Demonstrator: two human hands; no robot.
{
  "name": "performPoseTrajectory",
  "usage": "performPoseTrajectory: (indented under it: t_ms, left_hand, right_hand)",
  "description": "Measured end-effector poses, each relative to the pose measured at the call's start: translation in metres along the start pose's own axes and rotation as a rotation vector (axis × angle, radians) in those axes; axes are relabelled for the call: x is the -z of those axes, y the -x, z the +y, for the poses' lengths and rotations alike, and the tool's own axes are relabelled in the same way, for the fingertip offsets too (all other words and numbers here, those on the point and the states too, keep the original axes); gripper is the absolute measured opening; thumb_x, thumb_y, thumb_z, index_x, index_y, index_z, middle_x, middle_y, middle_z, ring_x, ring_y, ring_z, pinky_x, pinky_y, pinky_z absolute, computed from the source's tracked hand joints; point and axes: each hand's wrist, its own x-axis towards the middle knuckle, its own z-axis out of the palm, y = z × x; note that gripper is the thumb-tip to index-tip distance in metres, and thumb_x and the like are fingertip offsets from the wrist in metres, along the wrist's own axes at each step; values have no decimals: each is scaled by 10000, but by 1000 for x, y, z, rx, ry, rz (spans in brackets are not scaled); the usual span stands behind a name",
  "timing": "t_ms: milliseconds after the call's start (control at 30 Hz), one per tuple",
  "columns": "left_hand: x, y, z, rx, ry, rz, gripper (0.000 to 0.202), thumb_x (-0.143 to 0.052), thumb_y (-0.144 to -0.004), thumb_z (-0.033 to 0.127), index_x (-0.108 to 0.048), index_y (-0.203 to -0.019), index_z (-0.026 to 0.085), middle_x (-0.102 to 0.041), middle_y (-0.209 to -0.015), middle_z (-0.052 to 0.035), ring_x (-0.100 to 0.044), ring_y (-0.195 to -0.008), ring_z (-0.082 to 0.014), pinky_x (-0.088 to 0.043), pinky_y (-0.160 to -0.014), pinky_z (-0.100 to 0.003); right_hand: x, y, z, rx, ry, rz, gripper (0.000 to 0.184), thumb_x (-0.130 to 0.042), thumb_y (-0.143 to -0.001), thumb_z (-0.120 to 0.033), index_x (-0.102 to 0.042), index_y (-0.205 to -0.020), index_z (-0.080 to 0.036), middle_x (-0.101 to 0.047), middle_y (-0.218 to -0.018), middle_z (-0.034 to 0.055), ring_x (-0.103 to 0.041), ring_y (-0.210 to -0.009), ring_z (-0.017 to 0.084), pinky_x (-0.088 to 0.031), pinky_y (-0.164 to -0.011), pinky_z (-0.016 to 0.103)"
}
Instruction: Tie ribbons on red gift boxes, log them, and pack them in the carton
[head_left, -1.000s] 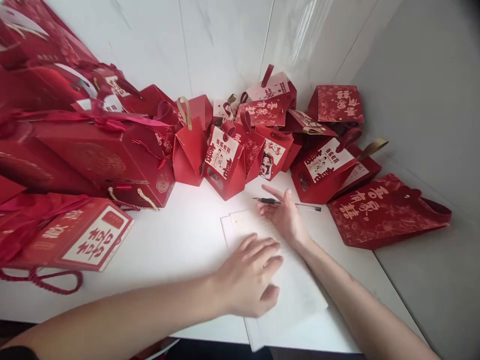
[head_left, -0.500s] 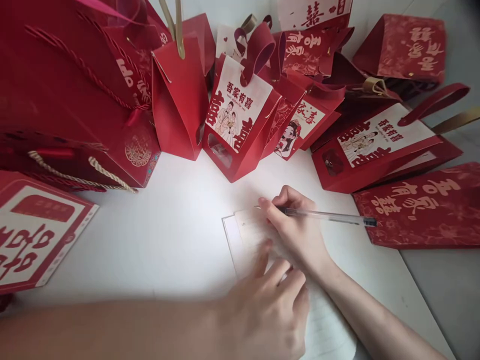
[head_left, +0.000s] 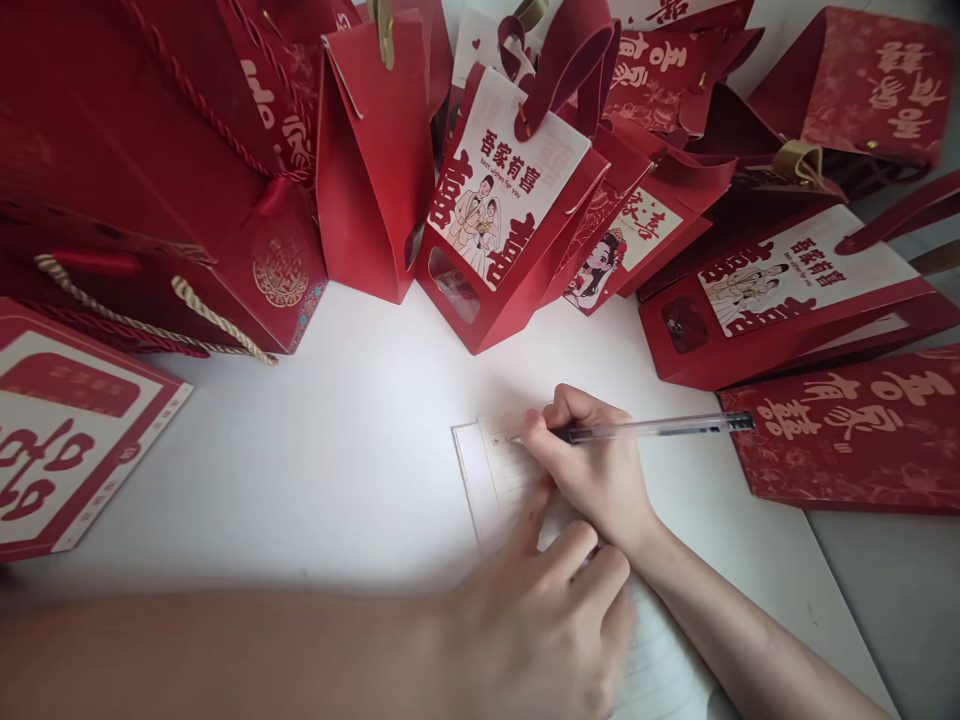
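Observation:
My right hand (head_left: 596, 465) grips a gel pen (head_left: 652, 428) with a clear barrel and a black end. Its tip meets a lined sheet (head_left: 506, 465) near the upper left, beside a few tiny marks. A pale strip runs along the sheet's left edge. My left hand (head_left: 547, 610) lies on the lower part of the sheet, fingers spread and bent, with nothing in them. It hides much of the paper. Just beyond the sheet stands a red gift box (head_left: 517, 230) with a printed couple and a ribbon handle.
Several red gift boxes line the back, including a plain red one (head_left: 375, 170). Large red bags (head_left: 97, 150) with rope handles fill the left, near a red-and-white box (head_left: 82, 440). A patterned red box (head_left: 862, 430) lies at right on the white table (head_left: 262, 480).
The pen tip sits slightly lower, and more marks show on the sheet. Its barrel is more level. The whole view has shifted a little; my left hand stays on the paper.

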Motion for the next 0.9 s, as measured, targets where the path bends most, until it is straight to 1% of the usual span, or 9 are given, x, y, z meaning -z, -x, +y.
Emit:
performPoseTrajectory:
  t_ms: [367, 500, 567, 600, 667, 733, 767, 833, 900]
  left_hand:
    - [-3, 1, -1, -10, -12, 6, 258, -416, -806, 178, -636, -908, 90, -565, -759, -60, -525, -741, -217, -392, -884, -523]
    - [-3, 1, 0, 9, -4, 22, 250, -426, -796, 180, -639, -900, 101, -574, -760, -57, -509, -741, -210, -362, -916, -501]
    - [-3, 2, -2, 2, 0, 18, 239, -431, -794, 196, -639, -877, 111, -577, -751, -48, -498, -709, -196, -336, -934, -507]
    - [-3, 2, -3, -4, 0, 17, 236, -430, -798, 212, -636, -862, 117, -573, -742, -43, -492, -693, -190, -322, -939, -515]
    - [-2, 2, -5, -14, -18, 10, 236, -434, -805, 262, -626, -832, 127, -566, -739, -38, -489, -687, -189, -305, -939, -525]
    - [1, 2, -7, -11, -65, -3, 255, -449, -801, 326, -615, -822, 133, -561, -745, -37, -490, -698, -197, -300, -931, -524]
    - [1, 2, -7, -12, -94, -11, 267, -460, -794, 355, -612, -818, 136, -560, -743, -35, -490, -700, -198, -301, -925, -519]
    - [1, 2, -8, -12, -149, -10, 289, -479, -778, 401, -610, -794, 144, -561, -727, -29, -491, -696, -197, -318, -908, -499]
    - [-3, 2, -9, -11, -186, 18, 299, -495, -759, 430, -610, -737, 154, -563, -683, -23, -493, -674, -188, -362, -857, -456]
  right_hand:
    - [0, 2, 0, -12, -3, 25, 331, -535, -740, -165, -285, -525, -191, -305, -466, -75, -258, -459, 69, -237, -409, 186]
    - [5, 3, -2, -58, -304, 50, 353, -529, -728, -125, -237, -546, -203, -273, -434, -95, -226, -397, 52, -226, -376, 173]
    - [11, 1, 0, -39, -424, 96, 354, -539, -784, -183, -260, -567, -209, -299, -419, -101, -232, -362, 50, -232, -357, 170]
    - [15, -2, 2, -13, -417, 119, 337, -544, -814, -232, -298, -585, -210, -326, -420, -100, -253, -348, 54, -242, -349, 171]
    - [26, -9, 11, 58, -262, 182, 273, -569, -833, -322, -394, -655, -210, -405, -453, -89, -325, -337, 65, -277, -344, 178]
    - [38, -19, 23, 162, 7, 263, 213, -612, -809, -357, -474, -755, -205, -494, -541, -61, -432, -381, 84, -348, -379, 191]
    - [45, -24, 29, 257, 142, 299, 202, -622, -800, -361, -499, -790, -201, -535, -609, -36, -490, -437, 98, -392, -421, 200]
    - [56, -35, 42, 488, 362, 297, 126, -571, -830, -315, -538, -846, -195, -578, -743, 20, -584, -649, 155, -479, -592, 247]
    - [63, -44, 54, 660, 477, 213, 114, -451, -868, -225, -559, -893, -194, -588, -823, 58, -593, -773, 184, -499, -692, 286]
